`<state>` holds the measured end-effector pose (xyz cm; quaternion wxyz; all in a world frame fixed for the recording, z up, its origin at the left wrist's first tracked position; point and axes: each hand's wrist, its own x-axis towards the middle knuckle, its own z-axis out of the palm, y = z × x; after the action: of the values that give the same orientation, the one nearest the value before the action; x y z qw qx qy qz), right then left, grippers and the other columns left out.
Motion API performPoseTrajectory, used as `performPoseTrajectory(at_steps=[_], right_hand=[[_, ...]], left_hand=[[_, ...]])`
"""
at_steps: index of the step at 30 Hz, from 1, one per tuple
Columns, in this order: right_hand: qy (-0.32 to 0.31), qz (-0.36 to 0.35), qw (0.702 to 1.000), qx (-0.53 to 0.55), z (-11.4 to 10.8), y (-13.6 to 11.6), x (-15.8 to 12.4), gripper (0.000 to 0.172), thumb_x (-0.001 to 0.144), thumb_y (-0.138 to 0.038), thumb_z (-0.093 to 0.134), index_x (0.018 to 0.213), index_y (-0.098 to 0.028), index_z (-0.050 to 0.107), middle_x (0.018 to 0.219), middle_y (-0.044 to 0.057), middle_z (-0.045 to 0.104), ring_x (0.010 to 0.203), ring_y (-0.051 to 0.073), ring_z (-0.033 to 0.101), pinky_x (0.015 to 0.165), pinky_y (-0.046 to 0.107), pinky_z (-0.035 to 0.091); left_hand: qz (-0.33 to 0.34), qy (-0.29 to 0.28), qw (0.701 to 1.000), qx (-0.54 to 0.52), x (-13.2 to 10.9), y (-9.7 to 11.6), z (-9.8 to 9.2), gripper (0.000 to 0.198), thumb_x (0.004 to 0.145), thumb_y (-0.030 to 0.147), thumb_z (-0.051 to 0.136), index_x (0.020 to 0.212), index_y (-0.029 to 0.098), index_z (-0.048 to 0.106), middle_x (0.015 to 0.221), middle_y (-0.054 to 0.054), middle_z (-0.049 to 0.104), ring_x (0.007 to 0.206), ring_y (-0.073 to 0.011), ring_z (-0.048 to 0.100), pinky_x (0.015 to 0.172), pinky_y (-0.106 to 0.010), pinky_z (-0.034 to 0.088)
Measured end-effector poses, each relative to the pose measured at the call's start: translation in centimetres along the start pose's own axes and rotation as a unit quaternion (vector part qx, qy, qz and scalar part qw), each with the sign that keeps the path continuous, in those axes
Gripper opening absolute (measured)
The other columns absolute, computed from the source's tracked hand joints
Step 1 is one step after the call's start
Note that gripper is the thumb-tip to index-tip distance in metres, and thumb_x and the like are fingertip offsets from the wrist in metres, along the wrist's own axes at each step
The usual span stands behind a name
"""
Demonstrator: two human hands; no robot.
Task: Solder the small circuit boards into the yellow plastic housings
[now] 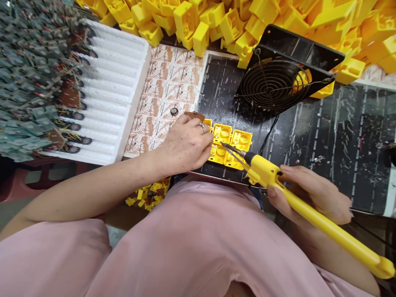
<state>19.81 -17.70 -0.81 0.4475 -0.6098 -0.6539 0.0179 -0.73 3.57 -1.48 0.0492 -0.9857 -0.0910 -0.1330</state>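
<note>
My right hand (pixel 312 192) is wrapped round a yellow soldering gun (pixel 262 171), its thumb and fingers around the handle. The gun's dark tip points left, over several small yellow plastic casings (pixel 241 139) that lie open-side up in a block at the table's front edge. My left hand (pixel 188 142), with a ring on one finger, bends over the left end of these casings. Its fingers are curled and pressed together; the fingertips and whatever they hold are hidden. Just beyond its knuckles, a brown circuit board (pixel 198 116) shows. A small round black part (pixel 174 111) lies near that hand.
A black fan with a wire grille (pixel 269 86) stands behind the casings, its cable trailing forward. Yellow housings (pixel 201 39) are heaped along the back. At left, a white foam tray (pixel 114 90) carries many wired circuit boards (pixel 34 82). More yellow parts (pixel 148 194) lie below the table edge.
</note>
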Motion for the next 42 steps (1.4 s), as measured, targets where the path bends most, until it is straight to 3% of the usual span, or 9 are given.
performPoseTrajectory(at_steps=[6,10,16,20,24,29,33,38,42], right_hand=[[-0.007,-0.022,0.999,0.026,-0.1,-0.9,0.6,0.030,0.085,-0.005,0.082,0.104,-0.021,0.066,0.081,-0.001,0.074,0.070,0.015,0.074,0.057,0.023,0.062],[-0.009,-0.039,0.999,0.007,-0.1,-0.9,0.6,0.028,0.084,-0.007,0.083,0.096,-0.021,0.062,0.079,-0.001,0.072,0.065,0.013,0.072,0.053,0.021,0.058],[-0.016,-0.046,0.999,0.008,0.1,-0.8,0.5,0.028,0.085,-0.006,0.082,0.097,-0.021,0.062,0.079,-0.002,0.071,0.065,0.013,0.071,0.053,0.022,0.057],[0.001,-0.041,0.999,0.017,-0.1,-0.5,0.6,0.030,0.090,-0.008,0.076,0.115,-0.023,0.067,0.079,-0.001,0.073,0.066,0.015,0.071,0.056,0.025,0.060],[-0.008,-0.054,0.998,-0.012,-0.6,-0.1,1.0,0.040,0.090,-0.010,0.077,0.127,-0.021,0.068,0.084,0.001,0.077,0.065,0.015,0.072,0.056,0.024,0.061],[-0.037,-0.065,0.996,0.052,-0.9,0.3,0.7,0.029,0.092,-0.015,0.076,0.119,-0.025,0.069,0.076,-0.002,0.074,0.060,0.015,0.071,0.051,0.025,0.060],[-0.038,-0.061,0.996,0.053,-0.6,0.6,-0.2,0.012,0.094,-0.024,0.078,0.100,-0.027,0.069,0.075,-0.003,0.074,0.060,0.014,0.071,0.051,0.024,0.060],[-0.089,-0.064,0.994,0.009,-0.5,0.2,0.3,0.015,0.093,-0.030,0.081,0.089,-0.027,0.067,0.075,-0.001,0.074,0.062,0.015,0.072,0.052,0.023,0.060],[-0.096,-0.140,0.985,0.027,-0.4,-0.1,1.7,0.016,0.091,-0.016,0.081,0.093,-0.021,0.066,0.078,0.001,0.075,0.064,0.013,0.070,0.058,0.023,0.062]], left_hand=[[0.000,-0.002,1.000,0.022,-0.1,0.2,-0.2,0.026,0.096,0.023,0.052,0.071,0.022,0.060,0.073,-0.003,0.068,0.077,-0.0227,0.064,0.072,-0.039,0.046],[0.004,0.019,1.000,0.023,-0.1,0.2,-0.1,0.025,0.095,0.022,0.054,0.071,0.022,0.061,0.072,-0.002,0.068,0.077,-0.0217,0.062,0.073,-0.040,0.046],[0.005,0.005,1.000,0.016,-0.4,-0.2,-0.4,0.031,0.102,0.024,0.051,0.074,0.022,0.065,0.077,-0.002,0.073,0.079,-0.0224,0.064,0.079,-0.041,0.048],[-0.009,0.017,0.999,-0.049,-1.1,-0.7,-0.7,0.031,0.107,0.023,0.049,0.086,0.024,0.073,0.085,0.002,0.078,0.086,-0.0207,0.069,0.096,-0.044,0.050],[-0.019,0.020,0.994,-0.110,-1.8,-0.2,-0.6,0.027,0.105,0.020,0.053,0.087,0.025,0.072,0.075,0.003,0.075,0.086,-0.0189,0.070,0.109,-0.051,0.047],[-0.028,-0.028,0.995,-0.089,-1.9,0.7,-0.8,0.032,0.105,0.021,0.049,0.080,0.026,0.068,0.081,0.003,0.076,0.091,-0.0207,0.068,0.112,-0.052,0.043],[-0.022,-0.055,0.996,-0.061,-1.5,0.9,-1.0,0.033,0.105,0.022,0.047,0.079,0.025,0.067,0.082,0.000,0.075,0.092,-0.0230,0.065,0.109,-0.051,0.044],[-0.035,-0.103,0.992,-0.058,-0.9,0.9,-1.3,0.038,0.105,0.023,0.043,0.075,0.026,0.066,0.082,-0.001,0.074,0.094,-0.0250,0.064,0.110,-0.052,0.044],[-0.019,-0.102,0.994,-0.047,-0.7,0.9,-1.3,0.034,0.102,0.020,0.046,0.076,0.024,0.066,0.080,-0.002,0.073,0.093,-0.0257,0.064,0.110,-0.054,0.046]])
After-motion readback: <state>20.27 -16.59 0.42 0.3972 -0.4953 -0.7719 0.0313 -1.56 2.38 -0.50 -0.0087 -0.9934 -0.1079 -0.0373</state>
